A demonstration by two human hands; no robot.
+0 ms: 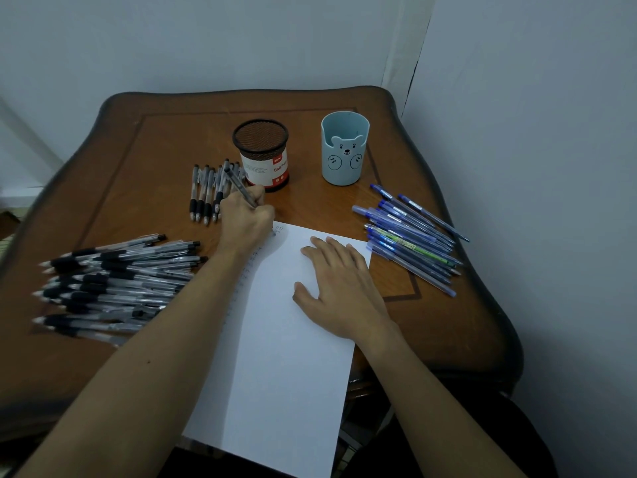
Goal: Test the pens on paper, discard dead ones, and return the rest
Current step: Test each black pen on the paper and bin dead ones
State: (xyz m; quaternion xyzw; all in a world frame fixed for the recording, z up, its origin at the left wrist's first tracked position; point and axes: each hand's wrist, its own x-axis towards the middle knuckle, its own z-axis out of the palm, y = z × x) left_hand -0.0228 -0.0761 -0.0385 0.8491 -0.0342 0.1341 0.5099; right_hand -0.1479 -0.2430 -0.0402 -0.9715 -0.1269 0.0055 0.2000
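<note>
Testing seems underway: the left hand [246, 219] pinches a grey clear-barrelled pen [239, 186] at the far-left corner of the white paper sheet [286, 357], the right hand [339, 288] pressing flat; next, judge the ink and sort.

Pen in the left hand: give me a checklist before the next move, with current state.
1. Pen held in the grip of the left hand: ok.
2. Tip touching the paper: cannot tell, the hand hides it.
3. Sheet steadied by the right hand, which lies flat on it: ok.
4. This pen left a mark: cannot tell, the writing at the top corner is too small to read.
5. Both the mesh cup and the bear cup upright, mouths open: ok.
6. A place for dead pens: cannot tell, nothing marks one.
</note>
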